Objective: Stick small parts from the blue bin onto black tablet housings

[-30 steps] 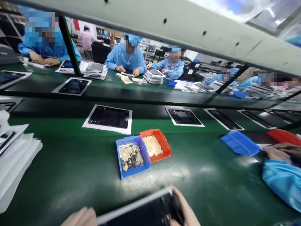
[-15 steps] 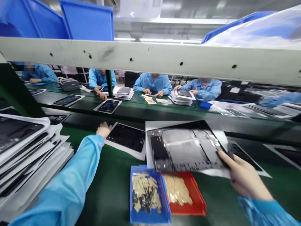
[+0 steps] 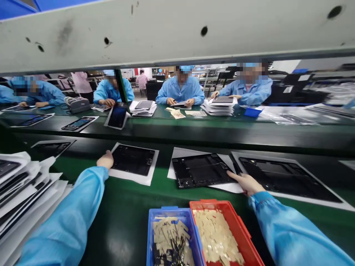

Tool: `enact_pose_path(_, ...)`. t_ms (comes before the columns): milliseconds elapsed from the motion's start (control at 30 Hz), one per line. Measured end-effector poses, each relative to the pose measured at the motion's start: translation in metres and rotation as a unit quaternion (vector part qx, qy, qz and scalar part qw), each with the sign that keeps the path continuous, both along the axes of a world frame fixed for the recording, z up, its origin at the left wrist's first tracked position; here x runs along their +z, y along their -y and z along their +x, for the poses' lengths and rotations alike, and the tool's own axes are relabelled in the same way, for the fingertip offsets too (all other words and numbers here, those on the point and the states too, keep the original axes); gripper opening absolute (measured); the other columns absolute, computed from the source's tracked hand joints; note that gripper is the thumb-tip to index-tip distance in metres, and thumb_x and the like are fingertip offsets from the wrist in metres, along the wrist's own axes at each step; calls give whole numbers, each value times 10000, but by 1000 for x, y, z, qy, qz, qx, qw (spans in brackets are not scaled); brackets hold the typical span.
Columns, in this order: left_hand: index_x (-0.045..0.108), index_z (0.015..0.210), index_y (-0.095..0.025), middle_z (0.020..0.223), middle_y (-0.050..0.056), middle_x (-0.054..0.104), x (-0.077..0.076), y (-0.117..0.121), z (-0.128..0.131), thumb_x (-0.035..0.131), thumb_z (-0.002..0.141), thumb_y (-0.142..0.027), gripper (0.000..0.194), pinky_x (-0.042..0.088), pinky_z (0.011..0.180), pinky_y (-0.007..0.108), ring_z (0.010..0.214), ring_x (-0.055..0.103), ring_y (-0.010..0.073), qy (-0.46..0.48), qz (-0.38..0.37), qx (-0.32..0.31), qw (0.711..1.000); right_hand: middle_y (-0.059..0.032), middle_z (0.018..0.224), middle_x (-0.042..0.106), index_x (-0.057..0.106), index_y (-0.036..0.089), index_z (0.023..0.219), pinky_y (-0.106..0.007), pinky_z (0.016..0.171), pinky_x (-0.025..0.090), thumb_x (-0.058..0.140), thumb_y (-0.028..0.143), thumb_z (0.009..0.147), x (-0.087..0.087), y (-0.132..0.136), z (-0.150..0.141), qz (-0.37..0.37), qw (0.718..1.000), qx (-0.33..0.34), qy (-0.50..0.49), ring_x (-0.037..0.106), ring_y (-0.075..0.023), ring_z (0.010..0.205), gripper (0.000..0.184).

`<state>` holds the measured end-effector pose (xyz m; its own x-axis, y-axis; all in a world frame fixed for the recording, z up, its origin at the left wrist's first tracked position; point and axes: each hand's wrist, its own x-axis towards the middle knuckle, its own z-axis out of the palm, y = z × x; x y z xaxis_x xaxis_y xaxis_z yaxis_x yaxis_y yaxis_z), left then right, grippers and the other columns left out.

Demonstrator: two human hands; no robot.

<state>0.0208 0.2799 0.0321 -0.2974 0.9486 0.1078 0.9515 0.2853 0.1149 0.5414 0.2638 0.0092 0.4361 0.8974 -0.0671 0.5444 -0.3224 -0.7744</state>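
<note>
My left hand (image 3: pixel 105 160) is closed at the left edge of a black tablet housing (image 3: pixel 133 159), which lies on a white sheet on the green bench; its fingertips are partly hidden. My right hand (image 3: pixel 248 183) grips the right edge of another black tablet housing (image 3: pixel 201 171), thumb on top and other fingers underneath. That housing sits askew over its white sheet (image 3: pixel 177 153), low over the bench. A dark slim tool (image 3: pixel 235 164) shows beside the right fingers; its kind is unclear. Right of this hand lies a larger-looking housing (image 3: pixel 285 177) on white paper.
A blue bin (image 3: pixel 151 236) with beige pieces and dark strips stands beside a red bin (image 3: pixel 244 229) of beige pieces. Stacked sheets and panels (image 3: pixel 33 199) rise at left. A pale beam (image 3: pixel 155 33) crosses overhead. Co-workers (image 3: pixel 180 90) sit across the line.
My right hand has lowered its housing towards the bench and moved left. My left hand and its housing have shifted left in view. The camera has tilted down; a co-worker opposite has lifted a tablet.
</note>
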Motion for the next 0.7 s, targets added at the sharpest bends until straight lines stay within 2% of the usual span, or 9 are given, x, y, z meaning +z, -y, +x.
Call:
enact_pose_path(100,494,1160,-145,1181,102,505,6,-1,24,504,885,-368,354,419,896,471,1061,501,242,-11,33,-77,996,-115,612,614,656,102,761,-310,492,444,679,397,700,5,6,0,-13,995,14,103,610,-249,587,302)
enact_pose_path(167,532,1099,-140,1150,103,519,-1,-2,62,491,882,-384,329,399,919,442,1058,499,237,2,30,-183,983,-181,891,644,629,96,1003,-375,660,473,664,417,713,7,9,-1,0,984,24,178,626,-320,833,434)
enact_pose_path(200,568,1035,-153,1109,99,540,-7,-1,85,497,873,-399,304,403,918,392,1035,511,226,15,20,-246,969,-193,1000,624,595,112,1093,-401,725,464,646,424,728,7,10,-1,6,977,40,209,606,-336,923,482)
enact_pose_path(267,600,949,-208,1035,51,569,-22,4,130,543,823,-473,299,420,892,291,978,535,187,42,-2,-362,931,-172,1059,617,590,148,1119,-405,794,450,635,417,739,6,12,-1,8,964,93,250,592,-327,980,467)
enact_pose_path(333,590,950,-211,1006,41,570,-35,12,164,610,739,-554,403,429,881,266,958,537,191,59,-9,-426,903,-137,976,655,642,154,1018,-366,810,457,675,398,703,2,15,1,-2,951,154,266,616,-299,938,399)
enact_pose_path(400,565,977,-166,1020,84,555,-45,19,182,633,682,-612,540,431,892,325,971,523,241,65,-1,-438,896,-123,975,666,652,151,997,-336,836,461,701,381,676,-4,19,3,-3,942,196,273,619,-278,945,398)
enact_pose_path(500,529,1010,-104,1050,159,522,-51,24,183,593,686,-655,643,426,884,429,988,498,314,62,14,-419,906,-122,1156,610,581,148,1152,-315,923,428,683,358,698,-12,27,6,20,932,230,278,571,-254,1067,510)
enact_pose_path(567,514,1048,-100,1078,167,511,-52,26,177,594,672,-673,690,430,884,433,1008,491,322,59,15,-417,907,-132,1189,589,541,136,1202,-324,932,429,650,356,728,-18,31,7,32,929,239,280,566,-254,1077,533)
enact_pose_path(700,488,1136,-99,1143,157,502,-52,27,170,665,631,-638,759,429,913,409,1065,472,309,55,13,-424,904,-157,1098,624,569,111,1138,-368,882,466,577,408,767,-25,32,8,42,926,245,285,600,-280,999,476)
